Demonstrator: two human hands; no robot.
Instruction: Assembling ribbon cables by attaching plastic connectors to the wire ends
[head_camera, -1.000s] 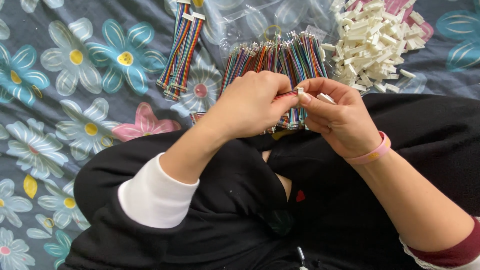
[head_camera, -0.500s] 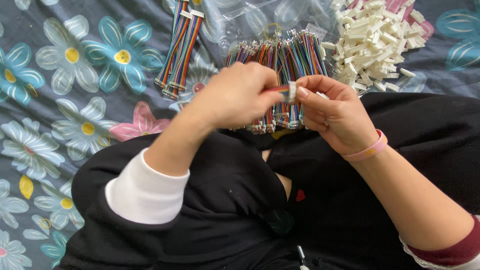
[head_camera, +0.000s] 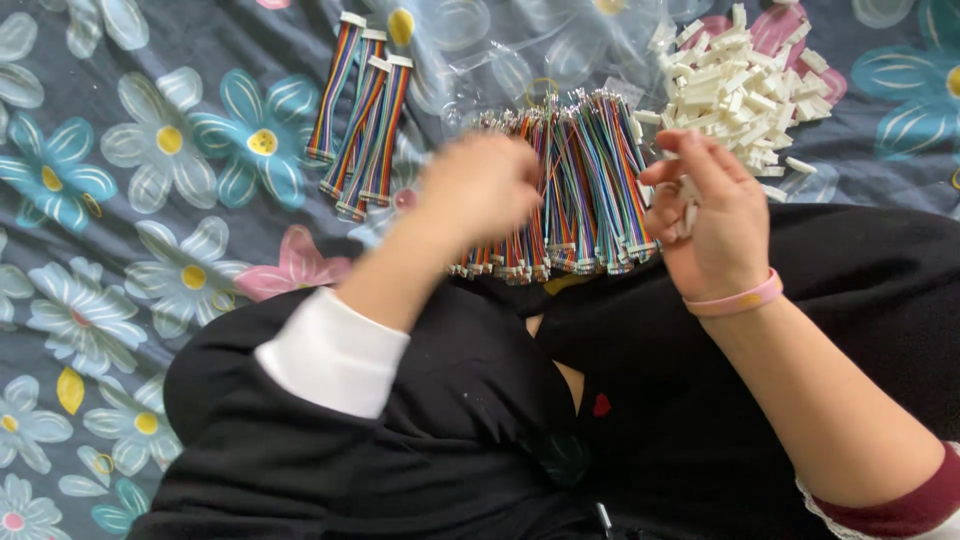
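My left hand (head_camera: 482, 188) is blurred by motion over the left side of a heap of rainbow-coloured ribbon cables (head_camera: 592, 190). Whether it holds anything cannot be made out. My right hand (head_camera: 712, 218), with a pink band at the wrist, hovers at the heap's right edge. Its fingers curl loosely around a few small white plastic connectors (head_camera: 688, 215). A pile of the same white connectors (head_camera: 740, 80) lies just beyond that hand. Several ribbon cables fitted with white ends (head_camera: 360, 115) lie side by side at the upper left.
Everything rests on a dark cloth with large blue, white and pink flowers (head_camera: 170, 200). My black-trousered legs (head_camera: 450, 420) fill the lower part of the view. Clear plastic bags (head_camera: 480, 60) lie behind the cable heap.
My hands were joined at one cable end and have come apart. The left hand has swung left, blurred, and the right hand has drawn back to the right.
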